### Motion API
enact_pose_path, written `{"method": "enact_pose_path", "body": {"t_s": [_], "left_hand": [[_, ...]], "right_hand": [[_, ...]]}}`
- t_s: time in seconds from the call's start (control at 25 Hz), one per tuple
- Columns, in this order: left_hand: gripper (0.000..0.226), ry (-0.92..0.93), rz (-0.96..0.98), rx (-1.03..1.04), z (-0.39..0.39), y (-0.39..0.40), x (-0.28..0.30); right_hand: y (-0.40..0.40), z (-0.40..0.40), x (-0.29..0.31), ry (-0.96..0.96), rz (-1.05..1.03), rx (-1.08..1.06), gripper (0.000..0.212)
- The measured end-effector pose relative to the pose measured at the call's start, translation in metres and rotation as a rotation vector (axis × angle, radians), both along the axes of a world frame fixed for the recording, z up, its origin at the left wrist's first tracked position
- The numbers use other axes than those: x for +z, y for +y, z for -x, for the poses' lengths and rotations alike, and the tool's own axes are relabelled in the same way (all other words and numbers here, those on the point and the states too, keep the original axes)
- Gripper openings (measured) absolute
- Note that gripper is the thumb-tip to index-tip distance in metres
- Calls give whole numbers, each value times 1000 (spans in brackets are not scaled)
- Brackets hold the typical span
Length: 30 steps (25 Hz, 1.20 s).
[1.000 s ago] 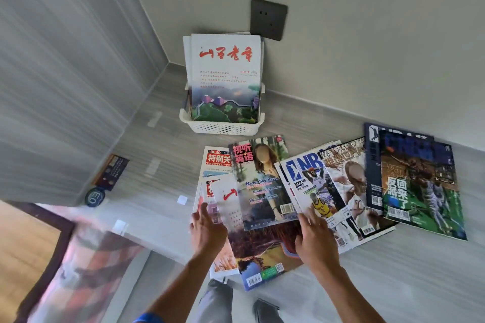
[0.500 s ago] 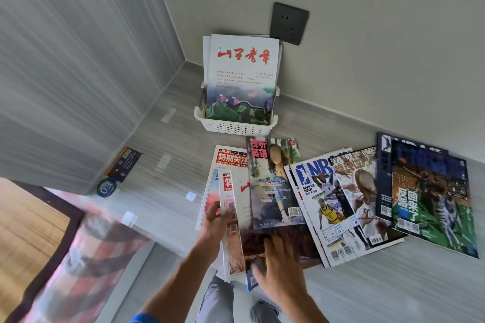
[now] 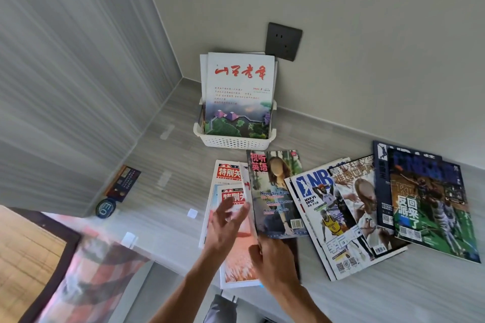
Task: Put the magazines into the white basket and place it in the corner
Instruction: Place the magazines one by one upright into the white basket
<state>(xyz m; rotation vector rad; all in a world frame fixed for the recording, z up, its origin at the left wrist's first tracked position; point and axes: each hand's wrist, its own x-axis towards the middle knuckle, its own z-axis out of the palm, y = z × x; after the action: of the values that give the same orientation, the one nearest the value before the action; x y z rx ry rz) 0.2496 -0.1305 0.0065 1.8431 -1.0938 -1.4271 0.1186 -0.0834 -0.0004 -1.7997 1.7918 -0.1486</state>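
Observation:
The white basket point(image 3: 233, 140) stands on the grey counter near the corner, with upright magazines in it; the front one point(image 3: 238, 92) is white with red script. Several more magazines lie fanned out in front: red-titled ones point(image 3: 227, 173) at the left, a woman-cover one point(image 3: 275, 191), basketball ones point(image 3: 322, 207) and a dark green one point(image 3: 430, 207) at the right. My right hand point(image 3: 273, 257) grips the near edge of a magazine point(image 3: 249, 204) under the woman-cover one, its left side raised. My left hand point(image 3: 225, 225) hovers beside that raised edge with fingers spread.
A dark wall socket point(image 3: 283, 40) sits above the basket. At the left by the panelled wall lie a dark leaflet point(image 3: 123, 183) and a round badge point(image 3: 105, 208). Small white tape squares point(image 3: 192, 213) dot the counter. The counter's front edge runs under my forearms.
My right hand has shifted left to the near edge of the buried magazine and tipped its left side up. My left hand has come off the pile and opened.

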Motion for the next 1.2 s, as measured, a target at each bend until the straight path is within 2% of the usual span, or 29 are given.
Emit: {"method": "enact_pose_path", "body": {"t_s": [0.04, 0.12, 0.16, 0.2, 0.24, 0.28, 0.36, 0.4, 0.48, 0.56, 0.6, 0.64, 0.76, 0.88, 1.08, 1.2], "left_hand": [[61, 103, 0, -76, 1, -3, 7], [34, -13, 54, -94, -3, -15, 19], [27, -102, 90, -47, -9, -21, 25], [24, -113, 131, -8, -18, -28, 32], [23, -29, 172, 7, -28, -33, 38], [21, 69, 202, -24, -40, -37, 44], [17, 250, 223, -144, -67, -41, 54], [17, 347, 204, -189, -79, -43, 59], [16, 450, 186, -188, -96, -49, 67], [11, 271, 288, -41, -100, -66, 72], [8, 159, 333, 54, -99, -79, 73], [11, 85, 364, 122, -98, -94, 79], [19, 46, 457, 158, -91, -149, 100], [20, -136, 510, 168, -90, -212, 116], [25, -124, 512, 175, -84, -269, 113], [25, -123, 393, 223, -85, -283, 92]], "right_hand": [[-3, -5, 9, -114, 62, 5, 25], [-9, -16, 25, -303, 132, 101, 23], [-13, -19, 32, -405, 93, 146, 24], [-19, -18, 37, -530, 10, 121, 25], [-29, -12, 39, -677, -60, 4, 31], [-43, -2, 39, -779, -88, -187, 46], [-77, 20, 34, -877, -175, -479, 70], [-93, 29, 32, -931, -251, -513, 69], [-117, 34, 38, -1032, -390, -454, 45], [-134, 32, 45, -1016, -320, -443, 19], [-141, 29, 49, -1005, -244, -459, 16], [-150, 25, 54, -1005, -163, -479, 16], [-194, 12, 84, -993, 62, -529, 18], [-243, 2, 111, -962, 150, -569, 14], [-304, -8, 116, -903, 262, -658, 16], [-321, -9, 97, -813, 167, -624, 20]]}}
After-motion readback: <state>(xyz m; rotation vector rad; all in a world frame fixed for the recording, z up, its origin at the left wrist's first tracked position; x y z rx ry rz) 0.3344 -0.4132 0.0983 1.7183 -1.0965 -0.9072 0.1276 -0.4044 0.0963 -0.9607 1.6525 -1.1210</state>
